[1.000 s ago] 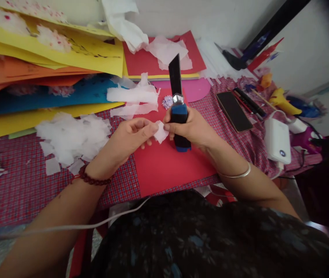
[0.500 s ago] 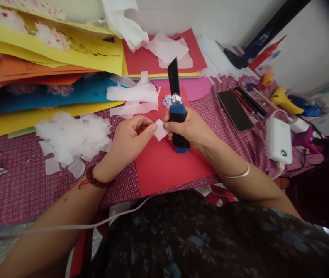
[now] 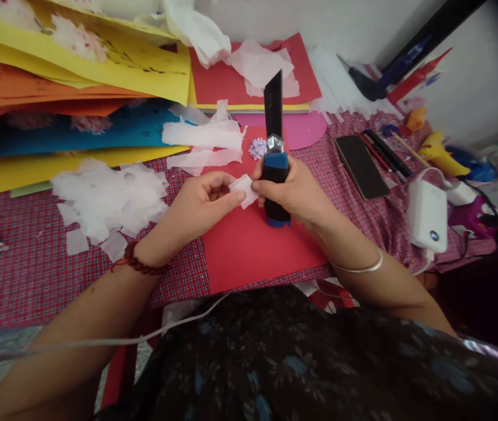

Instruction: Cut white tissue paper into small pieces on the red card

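Observation:
A small white tissue-paper square (image 3: pixel 243 190) is pinched by its left edge between the thumb and fingers of my left hand (image 3: pixel 214 202). My right hand (image 3: pixel 295 190) grips a blue-and-black utility knife (image 3: pixel 276 164), its dark blade pointing up and away. The thumb and fingertips of this hand also touch the square's right side. Both hands are above a red sheet of paper (image 3: pixel 258 257). Just left of the knife lies a small round cluster of purple-and-white bits (image 3: pixel 258 148). Torn white tissue strips (image 3: pixel 203 137) lie beyond my left hand.
A heap of tissue squares (image 3: pixel 109 196) covers the checked cloth at left. Coloured sheets (image 3: pixel 78 123) are stacked behind it. To the right are a phone (image 3: pixel 362 166), pens (image 3: pixel 387 155) and a white power bank (image 3: pixel 427 214). A white cable (image 3: pixel 179 327) crosses in front.
The paper square has turned and looks more folded or tilted between my fingers. My left hand's fingers have shifted slightly right. The whole view has moved a little.

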`<state>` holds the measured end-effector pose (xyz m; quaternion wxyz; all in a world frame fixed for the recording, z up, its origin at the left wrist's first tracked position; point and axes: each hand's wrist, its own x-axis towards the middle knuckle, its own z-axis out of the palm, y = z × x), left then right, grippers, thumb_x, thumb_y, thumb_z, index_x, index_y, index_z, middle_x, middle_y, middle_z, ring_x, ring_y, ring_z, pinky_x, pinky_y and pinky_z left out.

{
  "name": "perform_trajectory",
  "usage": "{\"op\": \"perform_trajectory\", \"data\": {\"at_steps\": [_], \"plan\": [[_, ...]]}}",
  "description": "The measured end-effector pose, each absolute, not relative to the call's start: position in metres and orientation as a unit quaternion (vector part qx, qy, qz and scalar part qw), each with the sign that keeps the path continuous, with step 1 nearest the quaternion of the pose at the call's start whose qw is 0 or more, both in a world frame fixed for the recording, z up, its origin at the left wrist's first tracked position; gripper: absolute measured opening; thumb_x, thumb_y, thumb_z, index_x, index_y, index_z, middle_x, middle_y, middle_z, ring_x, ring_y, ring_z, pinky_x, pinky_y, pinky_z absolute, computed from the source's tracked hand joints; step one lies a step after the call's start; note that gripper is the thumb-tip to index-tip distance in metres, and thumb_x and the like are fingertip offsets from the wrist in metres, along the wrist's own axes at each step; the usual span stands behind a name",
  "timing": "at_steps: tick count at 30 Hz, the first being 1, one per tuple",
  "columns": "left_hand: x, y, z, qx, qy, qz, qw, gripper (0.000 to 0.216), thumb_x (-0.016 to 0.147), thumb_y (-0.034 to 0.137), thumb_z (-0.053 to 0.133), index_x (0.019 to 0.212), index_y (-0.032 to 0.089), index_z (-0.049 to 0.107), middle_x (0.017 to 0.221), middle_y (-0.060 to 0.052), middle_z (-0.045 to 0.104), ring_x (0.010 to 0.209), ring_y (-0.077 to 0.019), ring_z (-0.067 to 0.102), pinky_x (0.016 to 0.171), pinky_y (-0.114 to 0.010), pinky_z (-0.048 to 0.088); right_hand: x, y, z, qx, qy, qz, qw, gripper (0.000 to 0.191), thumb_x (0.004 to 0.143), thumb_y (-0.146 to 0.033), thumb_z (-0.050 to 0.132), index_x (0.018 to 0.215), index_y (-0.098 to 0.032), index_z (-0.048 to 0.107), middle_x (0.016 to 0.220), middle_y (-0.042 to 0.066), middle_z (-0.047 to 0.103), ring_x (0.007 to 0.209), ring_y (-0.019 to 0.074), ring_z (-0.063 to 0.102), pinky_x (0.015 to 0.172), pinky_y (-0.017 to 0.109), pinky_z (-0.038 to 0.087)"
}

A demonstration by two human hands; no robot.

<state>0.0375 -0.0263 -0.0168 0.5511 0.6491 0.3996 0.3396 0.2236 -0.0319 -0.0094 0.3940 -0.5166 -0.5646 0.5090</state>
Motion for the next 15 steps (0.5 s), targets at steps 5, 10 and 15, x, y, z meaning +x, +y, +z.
{"op": "perform_trajectory", "data": {"at_steps": [5, 10, 15], "plan": [[0.0379, -0.0253, -0.0211, 0.660, 0.417, 0.350, 0.518, 0.017, 0.084, 0.034, 0.065, 0.092, 0.018, 0.065, 0.073, 0.000, 0.065, 0.062, -0.0116, 0.056, 0.057, -0.024, 0.045, 0.2229, -0.0329, -0.0098, -0.519, -0.575, 0.501, 0.385, 0.019, 0.079, -0.020, 0.067, 0.085, -0.022, 0.049, 0.064, -0.005, 0.051, 0.055, 0.0112, 0.054, 0.054, 0.026, 0.049], [0.0402, -0.0266, -0.0250, 0.687, 0.401, 0.359, 0.488, 0.035, 0.077, 0.028, 0.070, 0.110, 0.019, 0.064, 0.096, -0.004, 0.071, 0.075, -0.0143, 0.062, 0.067, -0.027, 0.049, 0.2236, -0.0330, -0.0092, -0.517, -0.577, 0.505, 0.381, 0.021, 0.078, -0.022, 0.069, 0.085, -0.022, 0.049, 0.065, -0.004, 0.050, 0.056, 0.0123, 0.053, 0.055, 0.028, 0.050], [0.0399, -0.0287, -0.0225, 0.704, 0.403, 0.327, 0.484, 0.017, 0.080, 0.026, 0.069, 0.096, 0.019, 0.069, 0.089, -0.003, 0.072, 0.071, -0.0153, 0.061, 0.065, -0.027, 0.047, 0.2248, -0.0330, -0.0084, -0.520, -0.575, 0.512, 0.369, 0.021, 0.077, -0.018, 0.069, 0.086, -0.023, 0.051, 0.067, -0.002, 0.049, 0.060, 0.0152, 0.054, 0.057, 0.032, 0.050]]}}
